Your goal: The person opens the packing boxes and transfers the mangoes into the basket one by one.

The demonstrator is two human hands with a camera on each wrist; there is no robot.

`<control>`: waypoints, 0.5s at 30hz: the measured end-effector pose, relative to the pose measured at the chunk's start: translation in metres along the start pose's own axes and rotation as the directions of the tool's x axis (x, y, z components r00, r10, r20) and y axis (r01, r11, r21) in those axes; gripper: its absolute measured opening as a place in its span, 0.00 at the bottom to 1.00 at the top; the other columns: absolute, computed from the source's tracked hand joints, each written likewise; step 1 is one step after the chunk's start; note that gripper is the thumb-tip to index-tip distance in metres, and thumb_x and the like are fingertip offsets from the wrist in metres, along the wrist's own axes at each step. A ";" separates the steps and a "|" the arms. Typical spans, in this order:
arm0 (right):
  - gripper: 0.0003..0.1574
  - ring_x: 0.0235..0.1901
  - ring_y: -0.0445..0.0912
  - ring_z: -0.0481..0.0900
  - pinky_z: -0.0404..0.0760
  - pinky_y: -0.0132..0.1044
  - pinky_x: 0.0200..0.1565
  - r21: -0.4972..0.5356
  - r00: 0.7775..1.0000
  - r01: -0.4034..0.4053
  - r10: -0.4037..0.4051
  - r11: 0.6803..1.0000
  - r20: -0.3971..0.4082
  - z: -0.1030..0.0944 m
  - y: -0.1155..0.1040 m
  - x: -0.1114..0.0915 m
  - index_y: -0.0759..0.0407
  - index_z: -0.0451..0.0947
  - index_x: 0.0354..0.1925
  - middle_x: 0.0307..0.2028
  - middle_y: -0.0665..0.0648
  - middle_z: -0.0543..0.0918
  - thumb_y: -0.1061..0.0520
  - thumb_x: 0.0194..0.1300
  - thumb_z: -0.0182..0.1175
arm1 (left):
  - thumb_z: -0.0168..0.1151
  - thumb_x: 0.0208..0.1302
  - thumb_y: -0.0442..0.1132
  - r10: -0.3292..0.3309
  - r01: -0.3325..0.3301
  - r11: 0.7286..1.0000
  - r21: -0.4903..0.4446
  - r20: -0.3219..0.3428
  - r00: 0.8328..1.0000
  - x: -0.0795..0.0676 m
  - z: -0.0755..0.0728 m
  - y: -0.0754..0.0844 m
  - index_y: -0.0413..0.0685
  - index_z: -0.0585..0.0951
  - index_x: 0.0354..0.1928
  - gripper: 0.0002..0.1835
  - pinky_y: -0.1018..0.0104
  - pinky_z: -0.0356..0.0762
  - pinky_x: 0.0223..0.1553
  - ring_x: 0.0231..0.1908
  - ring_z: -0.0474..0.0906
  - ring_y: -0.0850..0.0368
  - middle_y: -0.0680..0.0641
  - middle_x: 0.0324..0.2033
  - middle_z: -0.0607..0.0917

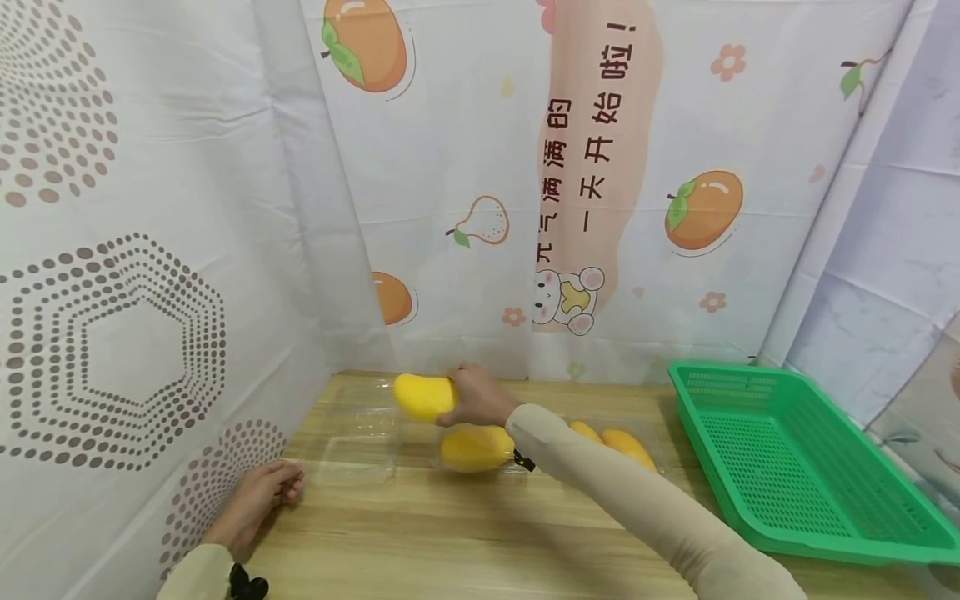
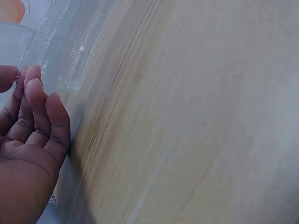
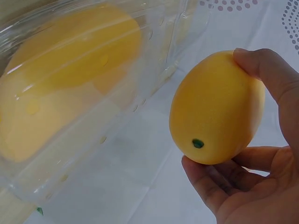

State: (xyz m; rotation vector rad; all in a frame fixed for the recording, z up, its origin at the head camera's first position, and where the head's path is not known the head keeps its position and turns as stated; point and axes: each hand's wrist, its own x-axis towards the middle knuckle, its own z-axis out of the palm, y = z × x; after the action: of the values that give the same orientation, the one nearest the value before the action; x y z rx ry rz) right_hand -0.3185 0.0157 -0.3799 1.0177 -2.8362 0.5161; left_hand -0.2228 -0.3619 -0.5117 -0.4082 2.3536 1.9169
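Observation:
My right hand (image 1: 483, 396) grips a yellow mango (image 1: 423, 397) between thumb and fingers, raised above the back of the table. In the right wrist view the mango (image 3: 217, 109) shows a small green stem spot, with the thumb on its upper side and fingers underneath. Just below this hand, another mango (image 1: 476, 448) lies in a clear plastic box (image 3: 93, 140). At the table's left edge my left hand (image 1: 262, 496) has loosely curled fingers, close beside a second clear box (image 1: 352, 477). In the left wrist view its fingertips (image 2: 35, 88) overlap that box's rim.
A third clear box with smaller-looking mangoes (image 1: 628, 447) stands behind the right forearm. To the right is a green plastic basket (image 1: 795, 546). Printed curtains (image 1: 450, 333) hang along the left and back of the wooden table (image 1: 420, 533).

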 end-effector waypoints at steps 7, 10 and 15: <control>0.44 0.36 0.43 0.72 0.74 0.32 0.37 0.023 1.000 -0.007 0.007 1.000 0.007 -0.006 0.008 -0.007 0.61 0.76 0.53 0.41 0.51 0.77 0.37 0.44 0.73 | 0.52 0.71 0.42 -0.004 0.004 1.000 -0.006 0.002 1.000 0.000 0.000 0.001 0.30 0.75 0.49 0.18 0.59 0.77 0.32 0.29 0.75 0.54 0.42 0.34 0.80; 0.43 0.36 0.43 0.72 0.74 0.32 0.37 0.024 1.000 -0.012 0.011 1.000 0.010 -0.008 0.012 -0.010 0.60 0.76 0.52 0.40 0.50 0.76 0.36 0.45 0.73 | 0.52 0.72 0.43 -0.010 0.010 1.000 -0.011 0.004 1.000 0.000 0.001 0.001 0.31 0.75 0.49 0.18 0.58 0.77 0.32 0.28 0.75 0.54 0.42 0.34 0.80; 0.45 0.36 0.43 0.72 0.74 0.33 0.37 0.032 0.999 -0.040 0.040 0.999 0.018 -0.010 0.017 -0.017 0.60 0.75 0.54 0.40 0.50 0.76 0.36 0.44 0.73 | 0.53 0.71 0.42 -0.012 0.012 1.000 -0.019 0.000 1.000 0.000 0.000 0.000 0.30 0.75 0.48 0.18 0.59 0.78 0.32 0.28 0.75 0.55 0.43 0.34 0.80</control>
State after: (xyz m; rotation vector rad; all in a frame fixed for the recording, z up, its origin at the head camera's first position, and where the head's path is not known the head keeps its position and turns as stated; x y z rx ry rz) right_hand -0.3170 0.0416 -0.3786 0.9770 -2.8779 0.5608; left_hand -0.2232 -0.3616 -0.5120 -0.4227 2.3299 1.9355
